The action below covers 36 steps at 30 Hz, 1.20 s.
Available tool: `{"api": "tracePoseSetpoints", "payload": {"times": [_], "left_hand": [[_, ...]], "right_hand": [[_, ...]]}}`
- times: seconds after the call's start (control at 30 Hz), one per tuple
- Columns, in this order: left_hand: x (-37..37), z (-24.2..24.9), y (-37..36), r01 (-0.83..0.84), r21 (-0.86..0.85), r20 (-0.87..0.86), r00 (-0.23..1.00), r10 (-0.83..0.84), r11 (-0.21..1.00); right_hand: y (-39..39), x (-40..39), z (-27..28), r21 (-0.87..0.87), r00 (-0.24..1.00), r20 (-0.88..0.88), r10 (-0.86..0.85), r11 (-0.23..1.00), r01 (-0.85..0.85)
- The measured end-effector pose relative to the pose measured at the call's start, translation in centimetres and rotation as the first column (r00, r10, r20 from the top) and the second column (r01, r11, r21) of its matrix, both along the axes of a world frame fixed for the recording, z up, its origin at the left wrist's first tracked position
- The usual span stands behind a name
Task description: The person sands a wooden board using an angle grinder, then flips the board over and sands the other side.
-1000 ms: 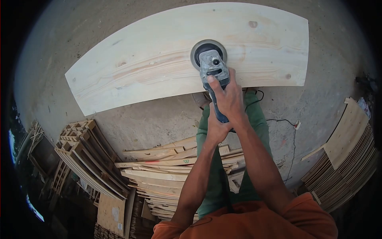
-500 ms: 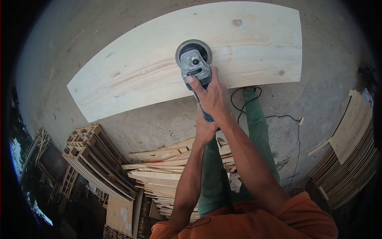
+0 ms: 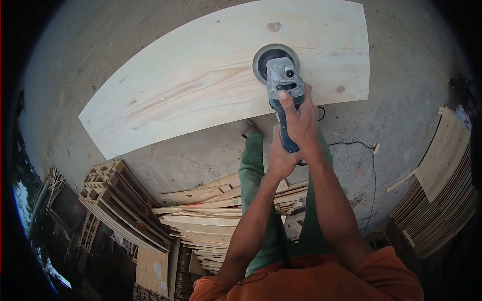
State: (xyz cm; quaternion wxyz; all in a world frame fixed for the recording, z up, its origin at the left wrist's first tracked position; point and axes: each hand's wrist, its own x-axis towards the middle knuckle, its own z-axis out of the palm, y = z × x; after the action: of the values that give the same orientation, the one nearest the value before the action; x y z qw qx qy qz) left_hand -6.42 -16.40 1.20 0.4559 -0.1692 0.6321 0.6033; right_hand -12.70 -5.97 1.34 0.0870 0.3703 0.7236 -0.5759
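Note:
An angle grinder (image 3: 285,75) with a round sanding disc (image 3: 263,64) rests disc-down on a wide, pale wooden panel (image 3: 201,75). The panel has a curved far edge, a few knots and visible grain. My right hand (image 3: 300,120) is closed around the grinder's body just behind its grey, dusty head, thumb on top. Farther back, my left hand (image 3: 282,156) wraps the rear of the dark blue handle. The disc sits on the right half of the panel, and part of it is hidden under the grinder head.
A black cable (image 3: 351,144) runs over the concrete floor to a white socket (image 3: 375,147). Wooden pallets (image 3: 125,200) stand at lower left, beside stacked boards (image 3: 201,220). More stacked panels (image 3: 442,185) are at right. My foot (image 3: 243,127) is by the panel's near edge.
Both hands have moved the grinder to the right across the panel. The panel appears shifted slightly left and up in view. My left foot has come into sight beside its near edge.

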Motion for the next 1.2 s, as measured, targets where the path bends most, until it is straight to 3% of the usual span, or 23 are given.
{"api": "tracePoseSetpoints", "payload": {"times": [0.03, 0.1, 0.17, 0.3, 0.4, 0.47, 0.57, 0.73, 0.83, 0.9, 0.93, 1.07, 1.2], "left_hand": [[0.2, 0.0, -0.3, -0.001, 0.002, -0.001, 1.0, 0.001, 1.0], [0.4, -0.8, -1.6, -0.156, 0.015, -0.115, 0.981, 0.157, 0.988], [0.2, -1.0, -3.4, -0.224, 0.012, -0.123, 0.967, 0.224, 0.975], [-0.9, -1.4, -5.9, -0.213, 0.011, -0.099, 0.972, 0.213, 0.977], [-0.9, -1.1, -4.6, -0.227, 0.005, -0.101, 0.969, 0.226, 0.974], [0.0, -1.7, -2.9, -0.137, 0.04, -0.105, 0.984, 0.141, 0.99], [0.3, -0.3, 1.2, -0.054, 0.011, -0.071, 0.996, 0.055, 0.998], [2.0, -0.7, 5.3, -0.093, 0.069, -0.046, 0.994, 0.096, 0.993], [2.6, -0.6, 7.3, -0.029, 0.031, -0.054, 0.998, 0.031, 0.999], [3.1, -0.5, 9.7, 0.022, 0.032, 0.077, 0.997, -0.024, 0.999], [3.5, -0.2, 10.9, 0.016, -0.04, -0.103, 0.994, -0.02, 0.999], [4.1, -0.9, 9.6, -0.099, -0.014, -0.088, 0.991, 0.097, 0.995], [3.4, -1.1, 5.5, -0.257, 0.044, -0.135, 0.956, 0.26, 0.965]], "right_hand": [[-0.1, -0.3, 0.0, -0.022, 1.0, 0.022, 0.006, 1.0, -0.005], [-1.7, -1.4, 0.0, 0.026, 0.996, 0.022, 0.083, 0.996, -0.083], [-4.1, -2.6, 0.1, 0.018, 0.961, 0.061, 0.269, 0.963, -0.27], [-6.9, -3.4, -0.9, 0.048, 0.963, -0.025, 0.267, 0.963, -0.266], [-4.9, -3.1, -0.1, -0.006, 0.955, 0.094, 0.28, 0.96, -0.281], [-2.5, -2.0, 0.4, -0.01, 0.994, 0.042, 0.103, 0.995, -0.103], [1.1, 0.0, -0.5, 0.028, 0.999, 0.017, 0.048, 0.998, -0.049], [5.2, 1.6, -0.4, 0.055, 0.999, 0.026, 0.048, 0.997, -0.049], [7.8, 2.9, -0.5, 0.072, 0.999, -0.034, -0.028, 0.997, 0.031], [10.3, 3.7, -0.3, 0.0, 0.996, -0.016, -0.089, 0.996, 0.089], [11.0, 3.8, 0.0, 0.012, 0.997, 0.008, -0.073, 0.997, 0.073], [9.3, 3.1, -0.5, 0.029, 0.999, -0.037, 0.0, 1.0, 0.001], [4.0, 1.0, -0.4, 0.039, 0.982, 0.023, 0.186, 0.982, -0.187]]}}
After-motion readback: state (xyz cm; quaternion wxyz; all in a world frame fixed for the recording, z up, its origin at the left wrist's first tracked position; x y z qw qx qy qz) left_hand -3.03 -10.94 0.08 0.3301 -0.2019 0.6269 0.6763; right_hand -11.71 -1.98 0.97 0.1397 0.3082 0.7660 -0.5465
